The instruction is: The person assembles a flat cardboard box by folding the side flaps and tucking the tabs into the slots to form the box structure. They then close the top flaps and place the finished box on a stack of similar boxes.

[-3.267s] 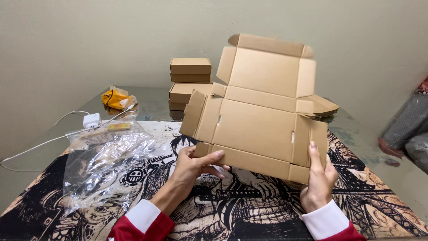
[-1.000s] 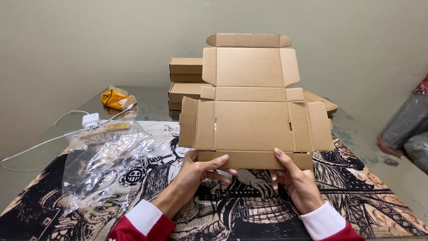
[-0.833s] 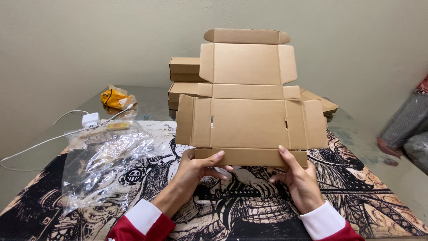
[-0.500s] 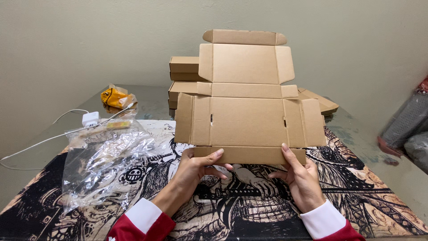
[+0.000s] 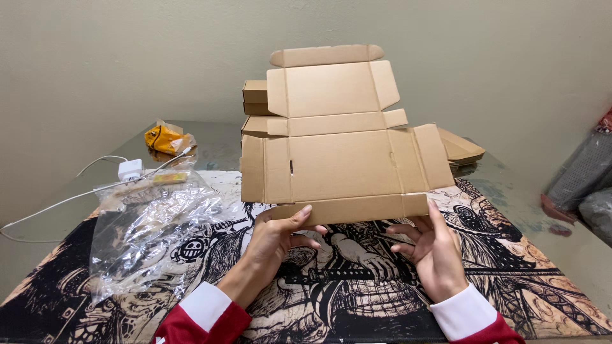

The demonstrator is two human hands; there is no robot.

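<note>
A plain pale wall [image 5: 127,57] backs a glass-topped counter [image 5: 210,137], most of it covered by a mat [image 5: 510,255] printed with black-and-tan artwork. Far left, a white cable [image 5: 51,207] runs across the counter to a small white plug [image 5: 129,169]; behind it lies a crumpled yellow packet [image 5: 164,138]. Just right of the cable, a clear plastic bag [image 5: 150,232] lies wrinkled on the mat. Left hand [image 5: 280,232]: thumb on the front of the lower flap, fingers curled beneath it, gripping the near edge of the flat carton [image 5: 344,162]. The carton, an unfolded brown cardboard blank, stands nearly upright above the mat's centre, its lid panel and tuck flap uppermost and its side flaps spread. Behind it, partly hidden, sits a stack of closed boxes [image 5: 255,95]. Right hand [image 5: 437,245]: open, palm turned inward, fingers spread, index fingertip touching the lower right corner of the carton; it grips nothing. Both wrists show white cuffs over red sleeves. Further right, flat cardboard [image 5: 462,148] lies on the counter. At the far right edge, grey bundles [image 5: 583,172] are only partly in view.
</note>
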